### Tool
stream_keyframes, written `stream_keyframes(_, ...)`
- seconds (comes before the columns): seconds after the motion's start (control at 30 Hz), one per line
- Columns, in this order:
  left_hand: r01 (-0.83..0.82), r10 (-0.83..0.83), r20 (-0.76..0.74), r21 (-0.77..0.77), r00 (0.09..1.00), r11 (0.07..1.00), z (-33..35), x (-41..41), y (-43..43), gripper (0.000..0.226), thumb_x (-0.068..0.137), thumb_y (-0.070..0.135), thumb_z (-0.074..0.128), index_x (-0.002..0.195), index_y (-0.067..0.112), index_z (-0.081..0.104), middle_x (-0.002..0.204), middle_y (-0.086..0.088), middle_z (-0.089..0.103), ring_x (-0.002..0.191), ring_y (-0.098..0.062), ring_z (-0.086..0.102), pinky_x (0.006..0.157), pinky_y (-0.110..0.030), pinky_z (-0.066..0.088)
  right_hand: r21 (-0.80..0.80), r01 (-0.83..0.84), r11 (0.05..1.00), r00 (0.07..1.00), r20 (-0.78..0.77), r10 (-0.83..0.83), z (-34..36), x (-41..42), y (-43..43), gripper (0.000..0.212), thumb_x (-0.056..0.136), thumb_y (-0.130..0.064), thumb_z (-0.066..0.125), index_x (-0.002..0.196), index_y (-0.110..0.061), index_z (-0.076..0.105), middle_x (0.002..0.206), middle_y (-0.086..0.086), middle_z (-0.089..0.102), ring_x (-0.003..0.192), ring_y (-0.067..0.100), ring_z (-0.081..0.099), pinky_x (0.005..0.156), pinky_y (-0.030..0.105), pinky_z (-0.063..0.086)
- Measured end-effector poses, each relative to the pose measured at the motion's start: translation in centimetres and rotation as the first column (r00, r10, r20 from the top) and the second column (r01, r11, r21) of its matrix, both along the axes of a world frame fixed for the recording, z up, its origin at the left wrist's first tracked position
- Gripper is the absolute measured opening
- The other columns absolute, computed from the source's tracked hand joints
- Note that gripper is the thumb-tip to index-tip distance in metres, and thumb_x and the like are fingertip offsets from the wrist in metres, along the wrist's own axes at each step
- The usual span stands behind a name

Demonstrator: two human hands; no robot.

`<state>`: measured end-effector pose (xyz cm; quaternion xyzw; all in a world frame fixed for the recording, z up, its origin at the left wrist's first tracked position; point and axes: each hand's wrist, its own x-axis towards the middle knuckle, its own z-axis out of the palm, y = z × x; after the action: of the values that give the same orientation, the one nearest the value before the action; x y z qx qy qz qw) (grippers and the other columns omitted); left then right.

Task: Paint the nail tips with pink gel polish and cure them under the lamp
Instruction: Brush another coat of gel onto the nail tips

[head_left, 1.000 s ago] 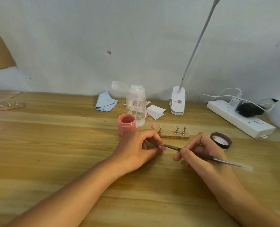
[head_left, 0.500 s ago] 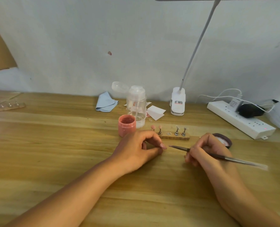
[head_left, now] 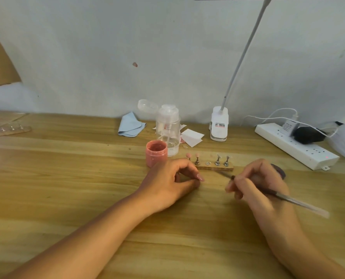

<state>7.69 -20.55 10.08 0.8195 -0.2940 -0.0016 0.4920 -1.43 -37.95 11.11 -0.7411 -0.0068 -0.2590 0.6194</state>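
My left hand (head_left: 167,179) pinches a tip (head_left: 201,177); my right hand (head_left: 256,185) grips the brush (head_left: 286,198). A slip could smear polish over skin or the counter (head_left: 83,188).

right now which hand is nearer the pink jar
Left. The left hand sits just in front of the jar; the right hand, gripping the brush, is farther right.

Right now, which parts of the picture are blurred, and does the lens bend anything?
Head view: the right hand and the brush it grips are smeared by motion, worst at the handle's far end; the left hand, pinching a pink nail tip, and the pink gel jar look sharp; the wide lens seems to bow the back edge of the table.
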Motion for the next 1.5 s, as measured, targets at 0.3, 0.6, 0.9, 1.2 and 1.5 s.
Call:
stream_keyframes(0.3, 0.088, -0.072, 0.092, -0.188, 0.993, 0.978, 0.8, -1.2, -0.6, 0.02, 0.086, 0.003, 0.071, 0.087, 0.023, 0.071, 0.089, 0.013, 0.074, 0.084, 0.0, 0.068, 0.07, -0.013, 0.047, -0.361, 0.005, 0.933, 1.0, -0.008, -0.009, 0.2, 0.0, 0.3, 0.022, 0.082, 0.0, 0.072, 0.094, -0.018, 0.067, 0.079, -0.001, 0.068, 0.065, 0.022, 0.058, 0.066, 0.034, 0.051)
stream_keyframes(0.6, 0.143, -0.16, -0.059, -0.234, 0.985, 0.962, 0.6, -1.9, -1.5, 0.019, 0.088, 0.005, 0.071, 0.09, 0.023, 0.072, 0.093, 0.004, 0.077, 0.095, -0.008, 0.072, 0.089, -0.023, 0.054, -0.399, 0.003, 0.917, 0.998, 0.058, 0.022, 0.4, 0.0, 0.3, 0.019, 0.079, -0.003, 0.075, 0.09, -0.015, 0.065, 0.078, 0.003, 0.065, 0.059, 0.026, 0.055, 0.059, 0.042, 0.05)
stream_keyframes(0.9, 0.089, -0.119, -0.123, -0.229, 0.985, 0.969, 1.2, -2.3, -1.4, 0.018, 0.085, 0.022, 0.076, 0.092, 0.025, 0.059, 0.088, 0.003, 0.078, 0.096, -0.036, 0.067, 0.089, -0.048, 0.05, -0.461, 0.051, 0.886, 0.997, 0.081, -0.015, 0.1, 0.0, 0.1, 0.016, 0.079, -0.006, 0.077, 0.086, -0.019, 0.071, 0.077, -0.004, 0.067, 0.066, 0.016, 0.061, 0.062, 0.037, 0.054)
stream_keyframes(1.2, -0.277, 0.274, 0.217, -0.018, 0.937, 0.961, 0.4, -1.6, -0.7, 0.027, 0.08, 0.03, 0.073, 0.086, 0.03, 0.047, 0.097, 0.041, 0.044, 0.073, -0.006, 0.049, 0.06, -0.011, 0.036, -0.259, 0.157, 0.953, 0.984, 0.121, -0.129, 0.8, 0.6, -1.1, 0.012, 0.082, -0.001, 0.07, 0.083, -0.013, 0.065, 0.068, 0.005, 0.064, 0.062, 0.019, 0.059, 0.068, 0.047, 0.053)
stream_keyframes(1.5, -0.357, 0.324, 0.173, 0.214, 0.93, 0.909, -0.5, 0.1, -1.2, 0.052, 0.086, 0.04, 0.07, 0.125, 0.028, 0.039, 0.104, 0.025, 0.051, 0.109, -0.008, 0.055, 0.088, -0.028, 0.045, -0.394, 0.152, 0.907, 0.986, 0.123, -0.112, 0.4, 1.0, -1.0, 0.01, 0.081, -0.006, 0.072, 0.086, -0.012, 0.066, 0.064, 0.003, 0.063, 0.061, 0.018, 0.059, 0.067, 0.041, 0.053)
